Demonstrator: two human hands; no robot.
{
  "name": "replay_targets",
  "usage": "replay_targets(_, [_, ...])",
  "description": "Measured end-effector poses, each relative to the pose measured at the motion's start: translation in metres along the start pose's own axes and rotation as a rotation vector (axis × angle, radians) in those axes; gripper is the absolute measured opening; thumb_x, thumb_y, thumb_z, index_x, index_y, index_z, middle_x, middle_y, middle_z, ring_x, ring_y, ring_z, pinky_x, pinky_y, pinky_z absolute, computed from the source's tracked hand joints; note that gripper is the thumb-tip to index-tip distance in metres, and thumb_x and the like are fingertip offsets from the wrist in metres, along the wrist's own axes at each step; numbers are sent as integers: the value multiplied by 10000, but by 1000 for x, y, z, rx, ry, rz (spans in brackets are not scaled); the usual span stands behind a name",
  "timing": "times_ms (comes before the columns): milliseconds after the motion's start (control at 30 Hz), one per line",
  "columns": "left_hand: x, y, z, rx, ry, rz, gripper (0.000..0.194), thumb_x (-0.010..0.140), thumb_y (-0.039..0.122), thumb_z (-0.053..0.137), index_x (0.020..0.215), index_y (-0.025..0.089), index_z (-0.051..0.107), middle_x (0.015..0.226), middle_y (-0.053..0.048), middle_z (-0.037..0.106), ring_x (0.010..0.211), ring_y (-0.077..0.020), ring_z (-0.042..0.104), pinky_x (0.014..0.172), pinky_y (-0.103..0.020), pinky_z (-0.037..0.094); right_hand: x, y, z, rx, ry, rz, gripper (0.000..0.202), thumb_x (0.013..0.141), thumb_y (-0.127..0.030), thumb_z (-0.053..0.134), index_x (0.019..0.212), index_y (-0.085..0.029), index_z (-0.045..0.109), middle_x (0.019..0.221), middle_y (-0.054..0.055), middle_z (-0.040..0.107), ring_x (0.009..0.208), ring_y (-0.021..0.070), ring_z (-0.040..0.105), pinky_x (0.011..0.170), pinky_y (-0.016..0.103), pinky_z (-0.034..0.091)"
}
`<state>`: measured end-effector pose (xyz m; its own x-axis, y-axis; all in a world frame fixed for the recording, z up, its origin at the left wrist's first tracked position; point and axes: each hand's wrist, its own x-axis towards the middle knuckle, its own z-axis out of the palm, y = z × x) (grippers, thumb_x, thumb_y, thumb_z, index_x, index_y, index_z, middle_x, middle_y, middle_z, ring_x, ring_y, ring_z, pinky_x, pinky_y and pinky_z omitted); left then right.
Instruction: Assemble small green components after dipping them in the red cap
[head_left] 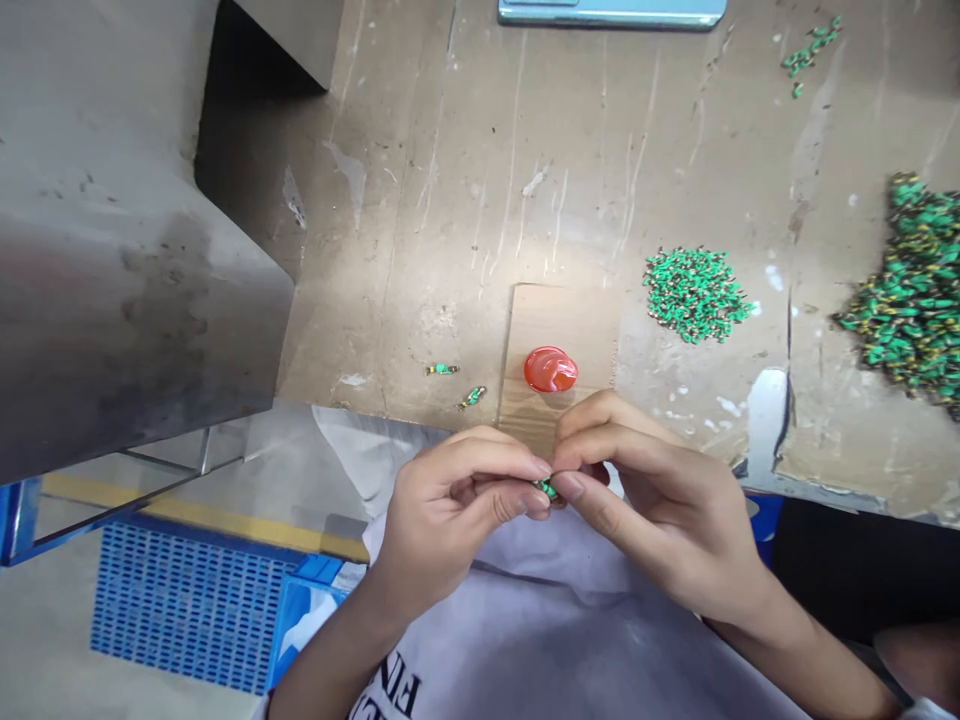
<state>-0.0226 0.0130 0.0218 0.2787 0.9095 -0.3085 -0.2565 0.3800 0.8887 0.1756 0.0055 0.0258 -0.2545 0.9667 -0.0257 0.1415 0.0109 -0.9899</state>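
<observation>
My left hand (465, 505) and my right hand (652, 500) meet at the table's near edge, in front of my body. Between their thumbs and fingertips is a small green piece (548, 489) with dark parts, mostly covered by the fingers. Both hands pinch it. Just beyond them, a small round red dish (551, 370) with a glossy surface rests on a flat brown board (562, 310). To the left of the board lie two small green, yellow and dark pieces, one (442, 369) level and another (472, 398) slanted.
A pile of small green pieces (697, 294) lies right of the board, with a larger green and yellow pile (915, 300) farther right. Several more (811, 47) lie at the back right. A phone (611, 12) is at the far edge. A metal housing (135, 230) stands left.
</observation>
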Motion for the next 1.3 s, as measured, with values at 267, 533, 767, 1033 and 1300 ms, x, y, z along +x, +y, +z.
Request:
replay_targets(267, [0, 1, 0, 66, 19, -12, 60, 871, 217, 930, 876, 222, 870, 836, -19, 784, 652, -132, 785, 625, -195, 694, 1, -5, -6, -31, -52, 14, 103, 1050, -148, 699, 1020, -238, 739, 942, 22, 666, 823, 157, 635, 673, 289, 537])
replay_targets(533, [-2, -1, 0, -24, 20, -68, 81, 871, 186, 926, 897, 232, 865, 849, 1, 775, 677, -125, 791, 641, -190, 690, 5, -17, -11, -105, -122, -12, 107, 1086, -156, 656, 1008, -204, 709, 970, 29, 676, 872, 134, 668, 737, 253, 565])
replay_targets(767, [-2, -5, -2, -128, 6, -112, 105, 860, 211, 941, 895, 234, 844, 842, 6, 763, 659, -118, 775, 624, -187, 669, 5, -21, -9, -97, -101, 2, 106, 1085, -163, 651, 1006, -199, 712, 950, 25, 664, 852, 126, 648, 713, 235, 560])
replay_targets(1033, [2, -9, -7, 95, -20, 175, 206, 802, 129, 972, 933, 251, 867, 860, 7, 804, 792, -115, 765, 709, -157, 636, 7, -21, -7, -47, -123, 50, 107, 1085, -169, 641, 1000, -188, 703, 949, 23, 653, 847, 126, 619, 725, 243, 539])
replay_targets(1300, [5, -9, -8, 304, -42, 458, 144, 837, 114, 940, 877, 186, 822, 848, 9, 806, 742, -109, 777, 699, -169, 647, 4, -25, -11, 0, -183, 28, 68, 1070, -137, 640, 1059, -164, 702, 982, 7, 660, 887, 89, 624, 793, 195, 527])
